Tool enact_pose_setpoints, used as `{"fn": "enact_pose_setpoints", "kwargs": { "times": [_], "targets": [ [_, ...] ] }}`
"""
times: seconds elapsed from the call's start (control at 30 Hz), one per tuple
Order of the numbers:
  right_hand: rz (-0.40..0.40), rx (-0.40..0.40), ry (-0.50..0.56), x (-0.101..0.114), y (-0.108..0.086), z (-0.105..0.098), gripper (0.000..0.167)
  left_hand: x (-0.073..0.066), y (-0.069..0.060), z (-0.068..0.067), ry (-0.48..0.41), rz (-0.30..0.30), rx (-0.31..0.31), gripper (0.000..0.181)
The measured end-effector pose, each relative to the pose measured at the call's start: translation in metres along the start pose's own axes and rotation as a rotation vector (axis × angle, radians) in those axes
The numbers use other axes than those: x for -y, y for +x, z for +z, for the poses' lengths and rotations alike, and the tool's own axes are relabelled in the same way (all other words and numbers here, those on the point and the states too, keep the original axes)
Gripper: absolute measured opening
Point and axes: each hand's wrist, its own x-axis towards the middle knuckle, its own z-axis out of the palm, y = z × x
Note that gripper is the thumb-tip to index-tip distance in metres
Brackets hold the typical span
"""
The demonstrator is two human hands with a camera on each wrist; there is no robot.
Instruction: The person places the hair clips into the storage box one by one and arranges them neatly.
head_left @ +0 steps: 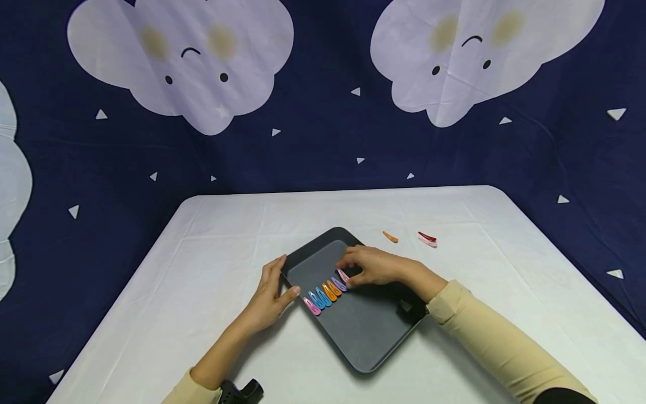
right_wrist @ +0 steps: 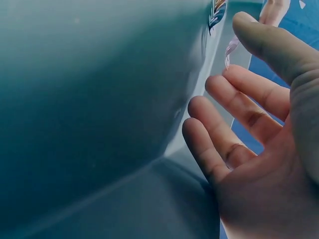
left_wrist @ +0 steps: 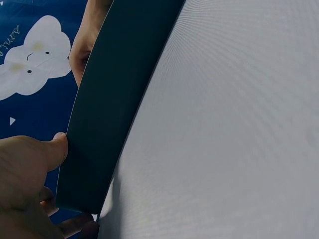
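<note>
A dark grey baking tray (head_left: 360, 342) lies turned at an angle on the white table. My left hand (head_left: 270, 294) holds its left corner, thumb on the rim and fingers around the outside; in the left wrist view the thumb (left_wrist: 59, 149) touches the tray's side wall (left_wrist: 107, 99). Snap hair clips lie side by side in a slanting row inside: a pink clip (head_left: 312, 306), blue clips (head_left: 323, 297), orange clips (head_left: 332, 289) and a purple clip (head_left: 339, 284). At the row's upper right end, my right hand (head_left: 370, 266) pinches a light pink hair clip (head_left: 344, 275) between thumb and fingers.
Beyond the tray on the table lie a loose orange clip (head_left: 390, 237) and, farther right, a red clip (head_left: 427, 236) beside a pink clip (head_left: 427, 242). A dark blue cloth with clouds (head_left: 323, 151) hangs behind the table.
</note>
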Motion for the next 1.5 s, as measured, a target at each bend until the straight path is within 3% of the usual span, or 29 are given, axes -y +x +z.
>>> {"fn": "enact_pose_setpoints", "kwargs": {
  "times": [1.1, 1.3, 1.5],
  "targets": [
    [-0.005, 0.057, -0.08, -0.0001, 0.0024, 0.0043, 0.047, 0.0, -0.0005, 0.0006, 0.002, 0.004, -0.002, 0.076],
    [-0.005, 0.05, -0.03, -0.001, 0.0014, 0.0024, 0.049, -0.0003, -0.0008, 0.0005, -0.006, 0.005, -0.006, 0.077],
    [-0.005, -0.007, 0.045, -0.002, -0.0015, -0.0035, 0.045, 0.0003, 0.0, -0.0005, 0.001, 0.01, -0.006, 0.077]
  ]
}}
